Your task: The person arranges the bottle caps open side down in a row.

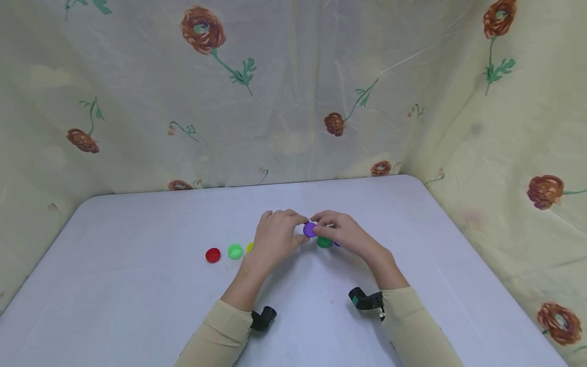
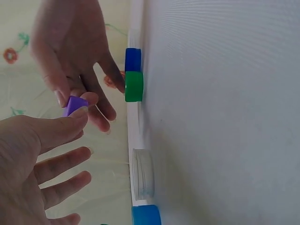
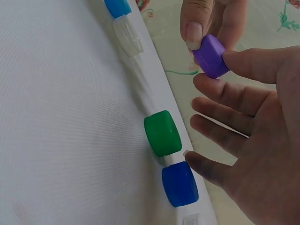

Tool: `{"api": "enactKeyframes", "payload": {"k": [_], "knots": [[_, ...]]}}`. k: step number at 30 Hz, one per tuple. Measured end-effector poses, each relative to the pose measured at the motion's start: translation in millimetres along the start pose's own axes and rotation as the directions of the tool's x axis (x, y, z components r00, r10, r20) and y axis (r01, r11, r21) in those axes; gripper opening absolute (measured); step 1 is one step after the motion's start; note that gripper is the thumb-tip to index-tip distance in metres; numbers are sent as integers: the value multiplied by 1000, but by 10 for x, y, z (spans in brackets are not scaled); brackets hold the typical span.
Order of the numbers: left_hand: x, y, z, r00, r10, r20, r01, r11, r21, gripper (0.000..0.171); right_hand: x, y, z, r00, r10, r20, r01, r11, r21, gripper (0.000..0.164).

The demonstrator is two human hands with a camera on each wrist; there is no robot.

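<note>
A purple bottle cap (image 1: 310, 230) is held up above the table between both hands. My left hand (image 1: 277, 232) pinches it by one side with thumb and forefinger, its other fingers spread out. From the opposite side my right hand (image 1: 344, 232) grips the same cap between thumb and forefinger. Below the right hand a green cap (image 3: 162, 133) and a dark blue cap (image 3: 180, 184) stand side by side on the table. Farther along the row come a clear cap (image 2: 143, 174) and a light blue cap (image 2: 146, 215), both hidden behind the left hand in the head view.
Left of the hands, a red cap (image 1: 213, 255), a light green cap (image 1: 235, 251) and a partly covered yellow cap (image 1: 249, 247) lie on the white table (image 1: 137, 306). Flowered curtain (image 1: 284, 102) hangs behind the table and along its sides. Each wrist bears a black camera (image 1: 365, 299).
</note>
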State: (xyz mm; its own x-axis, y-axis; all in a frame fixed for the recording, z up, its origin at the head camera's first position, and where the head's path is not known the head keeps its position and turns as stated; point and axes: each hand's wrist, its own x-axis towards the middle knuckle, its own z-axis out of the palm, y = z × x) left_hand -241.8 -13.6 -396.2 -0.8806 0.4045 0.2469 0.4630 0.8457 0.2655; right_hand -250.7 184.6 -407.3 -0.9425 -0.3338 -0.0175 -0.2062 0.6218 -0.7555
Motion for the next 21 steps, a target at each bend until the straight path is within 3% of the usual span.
{"api": "enactKeyframes", "payload": {"k": [10, 21], "knots": [[-13, -6, -17, 1000, 1, -6, -1, 1000, 9, 38, -1, -4, -7, 1000, -4, 14, 4, 1000, 1, 34], [-26, -53, -51, 1000, -4, 15, 4, 999, -32, 36, 9, 29, -12, 997, -69, 17, 69, 997, -41, 19]]}}
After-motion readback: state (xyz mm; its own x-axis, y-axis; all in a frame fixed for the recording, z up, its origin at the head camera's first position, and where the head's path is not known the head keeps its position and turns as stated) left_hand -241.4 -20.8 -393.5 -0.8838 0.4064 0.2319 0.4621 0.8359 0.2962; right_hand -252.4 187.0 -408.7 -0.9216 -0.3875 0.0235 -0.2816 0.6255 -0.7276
